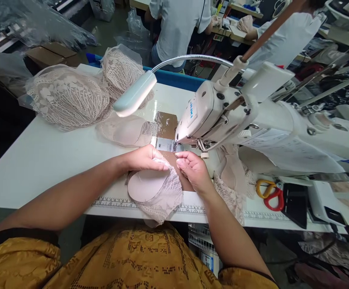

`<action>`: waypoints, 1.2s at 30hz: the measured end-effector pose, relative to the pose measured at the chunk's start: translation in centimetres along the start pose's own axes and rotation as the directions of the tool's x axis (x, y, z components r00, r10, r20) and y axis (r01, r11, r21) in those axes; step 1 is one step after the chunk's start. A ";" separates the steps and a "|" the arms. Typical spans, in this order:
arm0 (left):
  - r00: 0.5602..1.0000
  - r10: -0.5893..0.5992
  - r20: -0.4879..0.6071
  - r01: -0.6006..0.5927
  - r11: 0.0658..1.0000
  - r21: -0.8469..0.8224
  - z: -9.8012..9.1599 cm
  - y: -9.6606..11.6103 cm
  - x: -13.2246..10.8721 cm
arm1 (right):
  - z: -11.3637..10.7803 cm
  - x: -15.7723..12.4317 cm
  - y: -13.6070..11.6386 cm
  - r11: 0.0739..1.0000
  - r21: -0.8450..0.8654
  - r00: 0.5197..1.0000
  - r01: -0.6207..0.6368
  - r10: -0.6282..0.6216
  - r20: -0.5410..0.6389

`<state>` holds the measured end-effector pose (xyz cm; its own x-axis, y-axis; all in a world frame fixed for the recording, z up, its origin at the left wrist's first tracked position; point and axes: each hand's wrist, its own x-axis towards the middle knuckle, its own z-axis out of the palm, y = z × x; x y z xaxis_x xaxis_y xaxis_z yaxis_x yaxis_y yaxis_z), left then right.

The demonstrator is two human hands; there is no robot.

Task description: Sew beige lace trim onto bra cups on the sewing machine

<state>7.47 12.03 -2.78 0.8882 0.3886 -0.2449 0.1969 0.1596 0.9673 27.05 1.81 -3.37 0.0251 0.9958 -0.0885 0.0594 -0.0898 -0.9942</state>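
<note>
My left hand (150, 158) pinches the upper edge of a pale pink lace bra cup (147, 186), which hangs over the table's front edge. Close by, my right hand (192, 168) has its thumb and forefinger pressed together just below the needle area; whatever sits between them is too small to make out. Both hands are in front of the white sewing machine (198, 110) and its metal needle plate (164, 144). Another lace cup piece (124, 131) lies flat beyond my left hand. More lace pieces (230, 176) rest to the right of my right forearm.
Large piles of lace cups (68, 96) stand at the back left. A lamp (135, 94) on a bendy neck hangs over the table (56, 160). Right of the machine are red-and-yellow scissors (274, 196) and a dark flat object (295, 204). Co-workers (178, 32) sit beyond.
</note>
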 end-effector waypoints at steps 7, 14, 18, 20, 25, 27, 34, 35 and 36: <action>0.995 0.062 0.074 -0.074 0.983 0.165 -1.2 0.8 -0.5 | 0.6 -0.1 -0.4 0.985 -0.163 0.994 -0.056 0.071 0.086; 0.982 0.148 -0.117 -0.061 0.836 0.545 -2.2 4.7 -3.9 | -0.1 -0.8 -0.5 0.989 -0.147 0.992 0.032 -0.014 0.122; 0.959 0.103 -0.265 0.069 0.819 0.570 -3.1 4.4 -6.7 | -0.5 -1.3 -0.3 0.984 -0.163 0.990 0.075 -0.054 0.130; 0.949 -0.039 -0.314 0.195 0.854 0.482 -3.4 3.3 -7.8 | -0.6 -1.4 -0.3 0.976 -0.190 0.987 0.109 -0.083 0.141; 0.974 -0.227 -0.014 0.226 0.973 -0.040 -1.8 0.7 -7.6 | -0.5 -1.8 -0.7 0.970 -0.120 0.960 0.212 -0.183 0.214; 0.981 -0.189 0.040 0.193 0.968 -0.161 -0.5 0.5 -6.6 | -0.4 -2.0 -0.8 0.976 -0.096 0.959 0.194 -0.169 0.227; 0.971 -0.100 -0.215 0.027 0.949 -0.315 1.3 0.9 -4.8 | -0.9 -2.5 -1.5 0.937 -0.350 0.955 -0.014 0.116 0.272; 0.966 -0.100 -0.236 0.025 0.953 -0.303 1.3 0.9 -4.8 | -1.0 -2.5 -1.5 0.929 -0.369 0.953 -0.020 0.129 0.273; 0.964 -0.095 -0.248 0.020 0.957 -0.289 1.2 0.9 -4.8 | -1.1 -2.5 -1.4 0.929 -0.370 0.954 -0.030 0.137 0.268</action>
<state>3.85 9.17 -0.69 0.7349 0.5843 -0.3443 0.0862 0.4230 0.9020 28.04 -0.54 -1.66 -0.2350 0.9426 -0.2371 0.4237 -0.1203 -0.8978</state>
